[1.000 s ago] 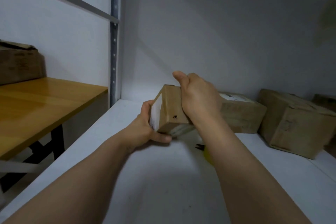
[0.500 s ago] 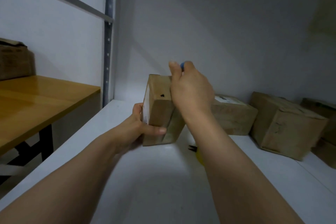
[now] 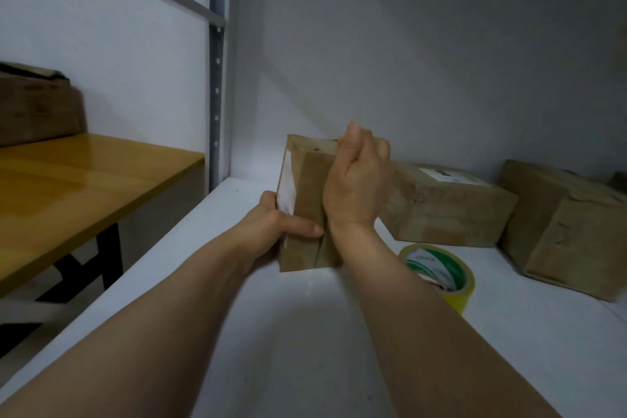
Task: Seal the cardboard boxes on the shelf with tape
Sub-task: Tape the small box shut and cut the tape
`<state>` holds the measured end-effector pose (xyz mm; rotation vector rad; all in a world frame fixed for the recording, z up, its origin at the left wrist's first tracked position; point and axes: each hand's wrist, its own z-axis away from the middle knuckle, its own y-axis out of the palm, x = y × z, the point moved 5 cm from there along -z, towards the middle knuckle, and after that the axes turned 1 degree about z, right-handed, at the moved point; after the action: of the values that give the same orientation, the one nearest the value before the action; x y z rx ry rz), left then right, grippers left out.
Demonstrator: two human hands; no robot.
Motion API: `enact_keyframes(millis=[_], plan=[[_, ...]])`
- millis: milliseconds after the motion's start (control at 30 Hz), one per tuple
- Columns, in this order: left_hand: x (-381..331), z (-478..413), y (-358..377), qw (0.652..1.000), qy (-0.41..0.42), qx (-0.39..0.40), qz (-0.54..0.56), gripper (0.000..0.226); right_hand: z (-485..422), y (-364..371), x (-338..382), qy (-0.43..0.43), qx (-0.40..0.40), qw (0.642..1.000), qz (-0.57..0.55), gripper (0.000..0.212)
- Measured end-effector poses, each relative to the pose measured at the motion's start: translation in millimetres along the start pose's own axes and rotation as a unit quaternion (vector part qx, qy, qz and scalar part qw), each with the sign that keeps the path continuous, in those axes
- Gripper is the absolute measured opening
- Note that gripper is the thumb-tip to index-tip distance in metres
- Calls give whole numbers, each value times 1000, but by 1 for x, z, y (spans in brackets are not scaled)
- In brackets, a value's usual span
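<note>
A small cardboard box (image 3: 307,200) stands upright on end on the white shelf (image 3: 305,332), its taped seam facing me and a white label on its left side. My left hand (image 3: 271,231) grips its lower left edge, thumb lying across the front. My right hand (image 3: 356,180) holds the upper right corner, fingers curled over the far side and thumb up at the top edge. A yellow roll of tape (image 3: 437,268) lies flat on the shelf just right of my right forearm.
Two more cardboard boxes (image 3: 448,210) (image 3: 570,231) sit along the back right of the shelf. A metal upright (image 3: 217,61) marks the shelf's left end. Beyond it stands a wooden table (image 3: 84,187) with another box (image 3: 37,105) on it.
The small box has been turned from tilted to standing upright on end. My right hand slid up to its top corner. The tape roll has come into view beside my forearm.
</note>
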<state>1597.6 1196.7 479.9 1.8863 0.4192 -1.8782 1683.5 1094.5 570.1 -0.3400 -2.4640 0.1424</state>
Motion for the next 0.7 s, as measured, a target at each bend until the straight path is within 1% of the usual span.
enact_keyframes(millis=[33,100,133,200,267,300,367,400,433,467,533,567,600,633,700], plan=[[1,-2,-2,1000,-1,3,1,105,3,1,-2,-2,-5,1000,-17,44],[1,-3,-3,1000,0,12,4,103,2,3,0,1,-7,1000,-30,46],[1,-4,-3,1000,0,13,5,101,1,3,1,0,-10,1000,-28,48],[1,-4,-2,1000,4,7,9,99,-1,3,0,1,-2,1000,-16,46],[-2,-1,0,1000,11,4,15,100,-8,5,3,4,43,999,-6,45],[-3,1,1,1000,18,8,19,98,-13,7,7,7,79,997,4,47],[-9,8,5,999,41,24,23,84,-23,11,15,8,145,989,25,50],[-11,11,8,998,51,28,24,74,-24,11,19,-4,156,987,30,49],[-11,13,9,998,55,27,27,64,-20,10,20,-22,150,988,27,47],[-10,14,11,998,52,29,28,58,-14,7,17,-36,127,991,16,45],[-7,16,14,998,43,34,26,41,-2,0,7,-23,74,997,-17,46],[-6,16,14,998,43,31,21,34,0,-2,3,-13,65,998,-25,47],[-8,19,14,998,47,27,13,36,0,-2,3,-4,70,997,-23,49],[-7,20,15,998,46,28,16,47,-1,-2,6,-2,83,996,-11,50],[-6,20,16,998,35,32,36,80,3,-1,10,-20,117,992,38,53]])
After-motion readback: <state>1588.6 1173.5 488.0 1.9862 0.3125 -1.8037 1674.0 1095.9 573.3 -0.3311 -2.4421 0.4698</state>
